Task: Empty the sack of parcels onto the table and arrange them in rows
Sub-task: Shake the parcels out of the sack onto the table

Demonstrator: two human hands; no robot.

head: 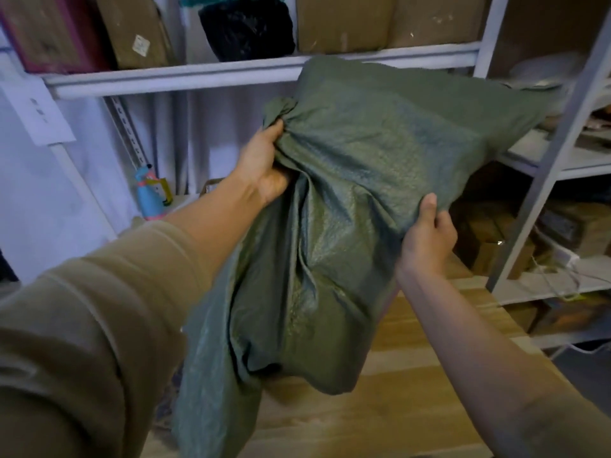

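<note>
A large green woven sack hangs in the air above the wooden table, its bulk raised toward the shelves and its loose end drooping down to the left. My left hand grips a bunched fold of the sack near its upper left corner. My right hand pinches the fabric at the sack's lower right edge, thumb on top. No parcels are visible; whatever the sack holds is hidden inside it.
White metal shelving stands behind the table, with cardboard boxes and a black bag on top. More boxes fill the lower right shelves. A blue spray bottle stands at the left.
</note>
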